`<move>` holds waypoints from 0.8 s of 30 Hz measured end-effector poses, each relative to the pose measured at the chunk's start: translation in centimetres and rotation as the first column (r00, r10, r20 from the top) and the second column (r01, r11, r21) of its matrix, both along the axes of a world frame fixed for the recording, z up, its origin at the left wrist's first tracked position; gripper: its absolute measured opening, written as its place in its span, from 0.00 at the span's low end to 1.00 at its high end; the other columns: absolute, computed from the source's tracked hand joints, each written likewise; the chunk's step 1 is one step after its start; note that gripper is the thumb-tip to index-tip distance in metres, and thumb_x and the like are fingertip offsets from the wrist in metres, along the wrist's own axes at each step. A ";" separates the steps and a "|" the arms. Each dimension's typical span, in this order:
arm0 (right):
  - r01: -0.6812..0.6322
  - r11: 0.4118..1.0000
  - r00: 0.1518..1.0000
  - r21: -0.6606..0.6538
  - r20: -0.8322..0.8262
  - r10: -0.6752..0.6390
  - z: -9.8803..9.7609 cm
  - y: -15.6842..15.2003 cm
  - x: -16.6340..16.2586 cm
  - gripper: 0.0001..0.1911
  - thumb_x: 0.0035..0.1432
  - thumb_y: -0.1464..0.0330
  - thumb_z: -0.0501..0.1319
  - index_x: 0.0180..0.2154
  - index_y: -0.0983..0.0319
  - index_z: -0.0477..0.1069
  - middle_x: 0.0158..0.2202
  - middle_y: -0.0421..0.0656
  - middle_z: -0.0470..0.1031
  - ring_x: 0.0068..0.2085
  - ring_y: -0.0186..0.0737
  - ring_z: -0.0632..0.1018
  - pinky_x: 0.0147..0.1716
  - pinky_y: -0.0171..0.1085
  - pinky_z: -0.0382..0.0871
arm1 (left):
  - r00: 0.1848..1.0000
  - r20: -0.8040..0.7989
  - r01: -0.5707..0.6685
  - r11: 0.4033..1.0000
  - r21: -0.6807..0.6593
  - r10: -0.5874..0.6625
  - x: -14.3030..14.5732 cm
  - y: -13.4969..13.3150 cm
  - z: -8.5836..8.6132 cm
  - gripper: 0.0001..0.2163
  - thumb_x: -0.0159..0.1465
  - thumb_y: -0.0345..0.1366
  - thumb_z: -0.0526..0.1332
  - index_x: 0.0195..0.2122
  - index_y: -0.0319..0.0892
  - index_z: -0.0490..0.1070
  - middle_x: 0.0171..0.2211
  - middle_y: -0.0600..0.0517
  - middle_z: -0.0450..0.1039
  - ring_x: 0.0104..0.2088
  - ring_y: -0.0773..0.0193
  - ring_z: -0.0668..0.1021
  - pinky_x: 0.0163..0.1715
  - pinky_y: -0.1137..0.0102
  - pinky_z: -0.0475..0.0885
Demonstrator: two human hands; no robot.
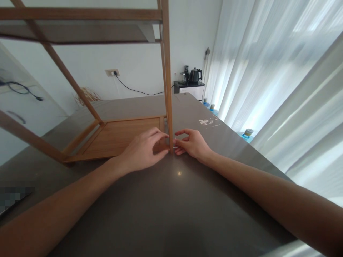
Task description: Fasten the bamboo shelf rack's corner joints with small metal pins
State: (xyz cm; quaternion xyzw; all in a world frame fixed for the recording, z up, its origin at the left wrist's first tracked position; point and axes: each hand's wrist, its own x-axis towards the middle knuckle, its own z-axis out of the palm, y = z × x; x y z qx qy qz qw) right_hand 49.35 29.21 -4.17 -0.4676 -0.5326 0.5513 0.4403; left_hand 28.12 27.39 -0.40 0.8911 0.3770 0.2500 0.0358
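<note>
A wooden rack [125,134] with a flat panel at its base stands on the grey table [184,214]. My left hand [144,148] is at the foot of its right-hand post [168,82], thumb and fingers curved with their tips against the wood. Opposite it, on the post's right side, my right hand [191,142] pinches a thin, shiny metal piece [174,147] close to the post. My fingers cover most of that piece, so I cannot make out its kind or whether it enters the wood.
White curtains [257,71] hang along the right. Large bottles [248,134] stand beyond the table's right edge. Near that edge lie pale scraps or marks [207,122]. A black kettle [195,75] stands on a cabinet at the back. A pixelated dark object [13,200] lies at left.
</note>
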 end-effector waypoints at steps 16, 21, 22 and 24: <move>-0.369 0.907 0.893 0.202 0.346 0.286 -0.3 0.2 3.2 0.20 0.59 0.64 0.66 0.50 0.68 0.78 0.33 0.46 0.81 0.30 0.34 0.77 0.33 0.35 0.74 | 0.981 -0.184 0.072 0.997 0.029 -0.066 -3.2 0.2 -0.4 0.06 0.67 0.38 0.60 0.41 0.43 0.74 0.39 0.49 0.72 0.41 0.59 0.75 0.43 0.66 0.69; -0.355 0.884 0.904 0.305 0.353 0.241 -0.7 0.7 3.2 0.19 0.56 0.58 0.67 0.41 0.66 0.82 0.34 0.46 0.80 0.29 0.34 0.76 0.32 0.35 0.73 | 0.977 -0.209 0.069 0.995 0.075 -0.052 -3.1 0.3 -0.7 0.07 0.69 0.38 0.59 0.42 0.42 0.73 0.39 0.48 0.71 0.41 0.59 0.74 0.43 0.65 0.69; -0.347 0.884 0.909 0.312 0.342 0.236 -0.7 0.7 3.2 0.18 0.55 0.58 0.68 0.39 0.66 0.83 0.36 0.47 0.80 0.29 0.34 0.77 0.33 0.35 0.73 | 0.977 -0.209 0.067 0.995 0.078 -0.050 -3.1 0.3 -0.8 0.07 0.69 0.38 0.59 0.42 0.42 0.73 0.39 0.48 0.71 0.41 0.59 0.74 0.43 0.65 0.69; -0.313 0.900 0.920 0.304 0.331 0.208 -0.6 0.7 3.1 0.17 0.54 0.58 0.69 0.37 0.65 0.83 0.37 0.47 0.81 0.31 0.36 0.78 0.35 0.35 0.73 | 0.977 -0.208 0.060 0.995 0.081 -0.043 -3.2 0.3 -0.8 0.07 0.69 0.39 0.58 0.42 0.42 0.72 0.39 0.48 0.71 0.41 0.59 0.74 0.43 0.65 0.70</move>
